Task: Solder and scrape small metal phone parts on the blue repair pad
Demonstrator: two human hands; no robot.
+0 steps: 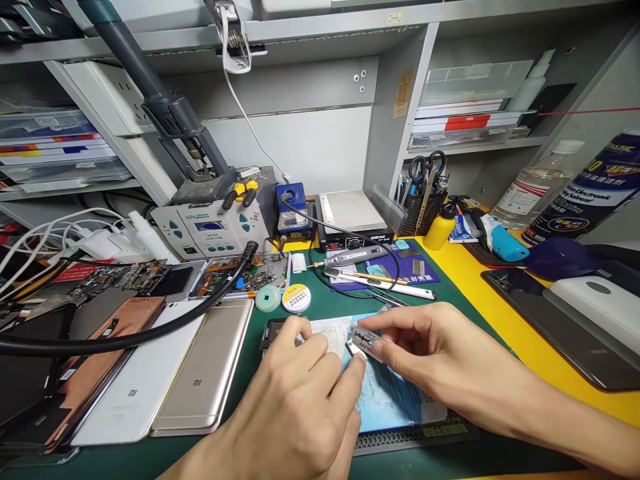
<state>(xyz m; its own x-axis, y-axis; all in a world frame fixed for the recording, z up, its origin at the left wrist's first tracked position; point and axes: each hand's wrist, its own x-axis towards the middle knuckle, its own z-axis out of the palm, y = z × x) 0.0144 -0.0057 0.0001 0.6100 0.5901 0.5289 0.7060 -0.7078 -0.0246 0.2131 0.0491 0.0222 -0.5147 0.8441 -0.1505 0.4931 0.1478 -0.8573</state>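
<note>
My right hand (435,350) pinches a thin razor blade (369,341) with dark printing between thumb and forefinger. The blade is tilted over a blue and white work pad (385,393). Close to the blade's left end, my left hand (310,393) is closed with its fingers curled. One left fingertip is pressed against a small pale piece under the blade's edge; most of that piece is hidden, and I cannot make out what it is. Behind my left hand a dark, flat object (273,331) shows in part.
Several phones lie at left, including a gold one (205,367). A black hose (150,343) crosses above them. Behind my hands are a round tin (297,298), a pen-shaped tool (357,255), a brush and a hot plate (353,210). A dark phone (555,333) lies at right.
</note>
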